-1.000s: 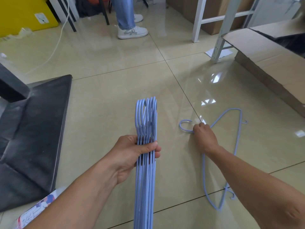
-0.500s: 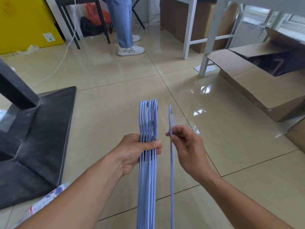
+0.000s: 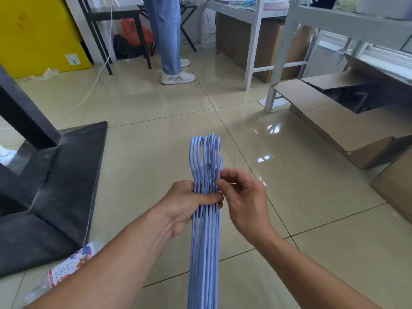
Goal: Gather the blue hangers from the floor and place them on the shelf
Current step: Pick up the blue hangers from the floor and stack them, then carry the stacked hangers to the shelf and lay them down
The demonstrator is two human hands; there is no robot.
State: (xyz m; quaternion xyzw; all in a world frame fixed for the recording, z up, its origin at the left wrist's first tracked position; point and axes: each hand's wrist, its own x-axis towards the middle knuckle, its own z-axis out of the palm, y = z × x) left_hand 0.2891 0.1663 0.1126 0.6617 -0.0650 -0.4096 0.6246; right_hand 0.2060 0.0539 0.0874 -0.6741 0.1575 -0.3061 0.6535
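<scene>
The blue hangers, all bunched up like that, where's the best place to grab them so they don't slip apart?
Grab the blue hangers at the narrow necks just under the hooks, where the left hand wraps them now. There the wires run close and side by side, so fingers can close around the whole bunch. Come from the left side; the right hand is at the right edge.

Glossy beige tile floor, white metal shelving, a black table, cardboard boxes.
</scene>
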